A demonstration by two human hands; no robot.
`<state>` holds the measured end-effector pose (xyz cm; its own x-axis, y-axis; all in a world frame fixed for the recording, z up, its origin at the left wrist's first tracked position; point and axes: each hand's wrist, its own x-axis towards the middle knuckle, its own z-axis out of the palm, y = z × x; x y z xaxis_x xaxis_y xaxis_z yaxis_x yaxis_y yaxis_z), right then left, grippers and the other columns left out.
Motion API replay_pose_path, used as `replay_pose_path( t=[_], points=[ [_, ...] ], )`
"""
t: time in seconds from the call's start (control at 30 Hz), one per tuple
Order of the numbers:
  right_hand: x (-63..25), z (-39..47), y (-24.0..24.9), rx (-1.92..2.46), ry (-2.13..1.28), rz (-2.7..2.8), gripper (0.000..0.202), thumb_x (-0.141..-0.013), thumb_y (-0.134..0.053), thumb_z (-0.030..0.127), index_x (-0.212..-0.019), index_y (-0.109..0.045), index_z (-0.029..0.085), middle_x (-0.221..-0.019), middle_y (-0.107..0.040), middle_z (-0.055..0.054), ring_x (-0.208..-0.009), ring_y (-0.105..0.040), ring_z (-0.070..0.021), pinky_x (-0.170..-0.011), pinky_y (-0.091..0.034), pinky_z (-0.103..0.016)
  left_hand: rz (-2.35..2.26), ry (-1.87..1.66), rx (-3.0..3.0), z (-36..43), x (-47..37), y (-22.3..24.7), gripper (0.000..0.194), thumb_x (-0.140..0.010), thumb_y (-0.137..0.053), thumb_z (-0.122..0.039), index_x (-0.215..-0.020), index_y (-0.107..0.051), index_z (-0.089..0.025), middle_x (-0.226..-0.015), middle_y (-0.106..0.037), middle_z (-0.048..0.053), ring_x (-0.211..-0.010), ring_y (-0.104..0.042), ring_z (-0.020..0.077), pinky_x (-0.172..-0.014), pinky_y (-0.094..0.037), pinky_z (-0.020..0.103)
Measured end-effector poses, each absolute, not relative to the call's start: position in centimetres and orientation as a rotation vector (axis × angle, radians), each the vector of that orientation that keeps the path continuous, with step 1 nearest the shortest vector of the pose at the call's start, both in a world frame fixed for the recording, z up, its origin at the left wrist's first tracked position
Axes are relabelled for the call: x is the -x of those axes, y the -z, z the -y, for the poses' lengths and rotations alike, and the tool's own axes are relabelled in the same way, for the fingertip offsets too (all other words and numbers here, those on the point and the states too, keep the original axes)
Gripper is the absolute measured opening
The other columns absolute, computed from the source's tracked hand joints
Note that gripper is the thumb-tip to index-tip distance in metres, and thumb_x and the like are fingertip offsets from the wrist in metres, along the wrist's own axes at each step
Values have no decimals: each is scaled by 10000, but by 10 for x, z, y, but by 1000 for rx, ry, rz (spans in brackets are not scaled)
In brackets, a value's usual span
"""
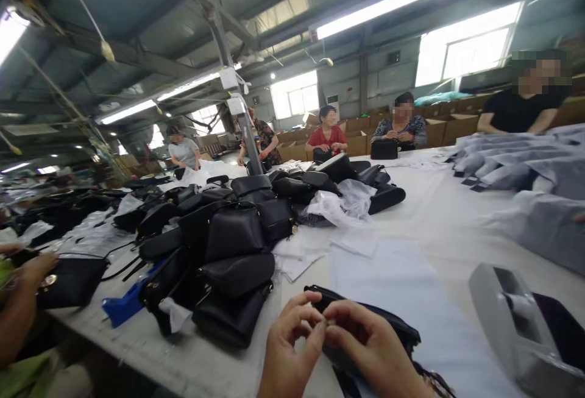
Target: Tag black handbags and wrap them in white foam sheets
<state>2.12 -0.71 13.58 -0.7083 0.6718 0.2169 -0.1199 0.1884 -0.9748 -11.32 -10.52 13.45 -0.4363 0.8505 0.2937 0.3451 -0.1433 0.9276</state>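
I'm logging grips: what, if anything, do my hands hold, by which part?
Left hand and right hand meet, pinching, over a black bag; thing and part cannot be told.

Plain black is shown by the nearest handbag [393, 320] and the piled handbags [235, 233]. Light grey is seen on the tape dispenser [490, 309], red on one person's shirt [321, 137].

No legible text, no readable labels, brands or numbers (anywhere)
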Motion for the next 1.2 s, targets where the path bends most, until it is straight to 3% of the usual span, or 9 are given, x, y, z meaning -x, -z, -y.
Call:
replay_pose_path(
  t=[0.13,0.23,0.37,0.53,0.73,0.83,0.93,1.2],
  points=[
    [-41,1,-128,681,-1387,1932,167,-854,-645,371,-857,-733,229,-802,-706,-15,-741,-642,-184,-684,-508,-257,-1689,-1678,-1216,90,123,-115,203,-899,-598,-373,-970,-695,-209,-1130,-683,85,-875,-667,176,-786,-534,272],
    [-51,-3,-121,787,-1419,1871,232,-856,-642,425,-857,-727,209,-751,-691,-21,-699,-635,-179,-655,-516,-262,-1775,-1766,-1073,73,138,-95,287,-917,-566,-387,-1106,-663,-193,-1086,-702,81,-996,-659,201,-917,-504,318],
    [-58,-9,-103,819,-1460,1836,276,-857,-645,459,-870,-723,194,-812,-702,-38,-779,-640,-187,-717,-529,-277,-1835,-1749,-1032,58,143,-72,343,-936,-538,-380,-1211,-625,-194,-1232,-657,97,-1160,-603,215,-1016,-458,358],
    [-64,-23,-86,863,-1351,1828,317,-851,-650,489,-932,-739,195,-889,-731,-59,-835,-669,-216,-783,-548,-326,-1786,-1772,-1072,54,136,-55,432,-860,-661,-319,-1272,-575,-219,-1373,-566,105,-1275,-524,234,-1042,-455,369],
    [-82,-48,-85,939,-1216,1839,357,-818,-677,524,-953,-741,199,-930,-748,-73,-897,-687,-257,-867,-538,-392,-1515,-1853,-969,38,130,-57,528,-795,-725,-248,-1280,-523,-192,-1167,-648,95,-1103,-622,199,-992,-500,357],
    [-96,-51,-87,972,-1207,1843,366,-811,-687,523,-960,-741,193,-935,-749,-74,-900,-690,-263,-870,-541,-397,-1502,-1813,-981,42,113,-71,430,-768,-758,-266,-1158,-601,-174,-1033,-675,70,-983,-658,188,-908,-546,335],
    [-108,-42,-90,964,-1120,1904,322,-827,-680,501,-926,-752,203,-922,-745,-63,-889,-685,-254,-849,-545,-375,-1523,-1788,-961,58,92,-80,275,-802,-733,-321,-1016,-662,-164,-1024,-701,75,-950,-680,193,-890,-560,331],
    [-78,7,-104,622,-1146,2132,155,-916,-616,329,-921,-745,243,-942,-710,-54,-885,-669,-206,-794,-558,-313,-1703,-1832,-833,99,86,-59,270,-798,-745,-336,-1012,-695,-180,-1006,-747,58,-943,-711,193,-886,-572,307]
  ],
)
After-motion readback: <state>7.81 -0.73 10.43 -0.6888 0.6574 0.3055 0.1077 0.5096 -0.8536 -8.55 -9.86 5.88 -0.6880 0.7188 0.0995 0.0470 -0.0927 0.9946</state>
